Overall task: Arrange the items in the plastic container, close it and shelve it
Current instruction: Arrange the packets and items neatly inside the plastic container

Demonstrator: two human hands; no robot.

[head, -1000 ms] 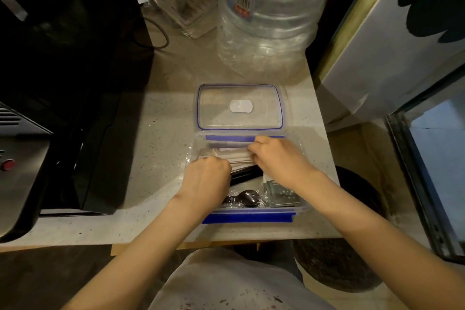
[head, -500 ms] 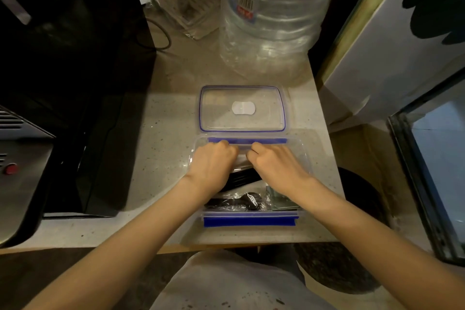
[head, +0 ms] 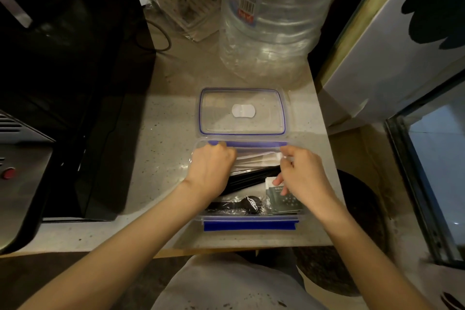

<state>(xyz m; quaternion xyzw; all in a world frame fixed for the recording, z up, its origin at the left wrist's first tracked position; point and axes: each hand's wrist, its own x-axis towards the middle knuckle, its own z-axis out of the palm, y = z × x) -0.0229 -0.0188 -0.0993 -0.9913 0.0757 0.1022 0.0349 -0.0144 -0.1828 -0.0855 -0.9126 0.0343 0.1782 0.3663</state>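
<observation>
My hands, together at the container's middle a moment ago, have spread: left hand curled on the pale packets' nine o'clock end, right hand pinching their three o'clock end, inside the open plastic container on the counter, lid off at twelve o'clock, so I judge arranging is nearly done.

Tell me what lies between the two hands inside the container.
In the head view, between the left hand and the right hand, white packets lie above black sticks in the container.

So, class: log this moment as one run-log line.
stage: arranging | container: open | lid: behind, on counter | left hand, right hand: inside, on white packets
</observation>
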